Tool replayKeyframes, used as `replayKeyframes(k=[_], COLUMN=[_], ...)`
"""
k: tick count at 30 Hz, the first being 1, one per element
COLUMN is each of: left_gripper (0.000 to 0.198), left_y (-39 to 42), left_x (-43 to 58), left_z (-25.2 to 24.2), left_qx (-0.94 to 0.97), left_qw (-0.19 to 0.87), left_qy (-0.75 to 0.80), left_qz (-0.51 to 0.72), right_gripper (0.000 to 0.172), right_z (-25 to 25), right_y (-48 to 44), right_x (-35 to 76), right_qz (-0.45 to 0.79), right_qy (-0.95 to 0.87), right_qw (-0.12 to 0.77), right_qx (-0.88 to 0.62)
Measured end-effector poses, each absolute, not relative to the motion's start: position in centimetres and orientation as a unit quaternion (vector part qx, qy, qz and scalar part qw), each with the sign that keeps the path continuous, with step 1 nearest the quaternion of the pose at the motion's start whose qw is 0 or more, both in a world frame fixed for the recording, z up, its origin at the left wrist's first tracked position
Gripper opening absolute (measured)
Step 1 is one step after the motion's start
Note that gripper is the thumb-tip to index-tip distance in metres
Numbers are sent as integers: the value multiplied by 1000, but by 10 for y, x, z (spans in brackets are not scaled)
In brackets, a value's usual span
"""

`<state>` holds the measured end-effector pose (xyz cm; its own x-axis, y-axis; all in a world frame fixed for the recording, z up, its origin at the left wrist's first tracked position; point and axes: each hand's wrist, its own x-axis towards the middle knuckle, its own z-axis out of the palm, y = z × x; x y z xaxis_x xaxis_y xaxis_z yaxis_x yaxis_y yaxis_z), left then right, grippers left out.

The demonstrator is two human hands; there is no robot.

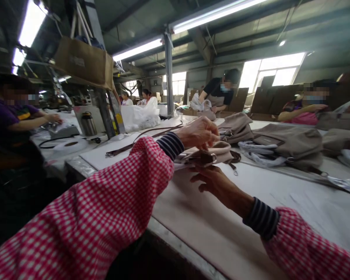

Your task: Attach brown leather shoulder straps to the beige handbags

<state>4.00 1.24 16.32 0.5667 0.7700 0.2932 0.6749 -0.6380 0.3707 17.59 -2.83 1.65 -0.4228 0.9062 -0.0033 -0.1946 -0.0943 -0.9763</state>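
Observation:
A taupe handbag [221, 149] lies in front of me on the table, its large flat panel [198, 221] spreading toward the near edge. My left hand [198, 132] is above the bag's brown tab [205, 158], its fingers bent together in a pinch; what they hold is hidden. A small metal ring shows at the tab's end. From below, my right hand [218, 182] grips the bag's edge by the tab, the lower fingers curled and apart. A brown strap with a metal clasp [235, 171] hangs just right of the tab.
Brown straps [119, 151] lie to the left. More taupe bags [291, 144], some with wrapped handles, line the right. A metal post [103, 112] and a hanging brown bag [81, 62] stand left of my arm. Co-workers are left [14, 112] and across the table [221, 93].

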Motion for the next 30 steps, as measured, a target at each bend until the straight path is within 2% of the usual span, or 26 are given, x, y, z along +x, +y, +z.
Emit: replayKeyframes(k=[2, 3, 5, 7, 9, 13, 16, 19, 24, 27, 30], left_gripper=[29, 30, 30, 46, 53, 56, 60, 62, 25, 22, 28], left_y=[6, 5, 2, 0, -5, -20, -26, -26, -31, -49, -79], left_x=[35, 25, -5, -38, -65, -82, -75, -67, -61, -61, -57], left_z=[160, 154, 131, 100, 67, 17, 0, -3, 17, 50, 97], left_qx=[881, 879, 884, 884, 876, 876, 878, 886, 911, 919, 896], left_qw=[198, 204, 146, 74, 57, 50, 37, 36, 59, 107, 212], left_qy=[347, 339, 385, 443, 468, 469, 459, 437, 385, 357, 360], left_qz=[255, 265, 223, 130, 100, 102, 133, 151, 135, 131, 152], right_gripper=[33, 31, 24, 18, 14, 13, 12, 6, 6, 11, 14], right_z=[8, 2, -12, -24, -30, -29, -24, -17, 9, 24, 30], right_y=[-45, -53, -67, -75, -79, -76, -73, -68, -49, -35, -19], right_x=[195, 207, 230, 248, 257, 255, 248, 244, 236, 232, 234], right_qz=[686, 690, 688, 685, 689, 670, 659, 646, 647, 645, 628], right_qy=[-468, -443, -399, -365, -343, -341, -327, -303, -324, -346, -389], right_qw=[428, 431, 428, 418, 423, 473, 492, 520, 572, 590, 590], right_qx=[-357, -377, -429, -472, -479, -460, -465, -469, -386, -340, -325])
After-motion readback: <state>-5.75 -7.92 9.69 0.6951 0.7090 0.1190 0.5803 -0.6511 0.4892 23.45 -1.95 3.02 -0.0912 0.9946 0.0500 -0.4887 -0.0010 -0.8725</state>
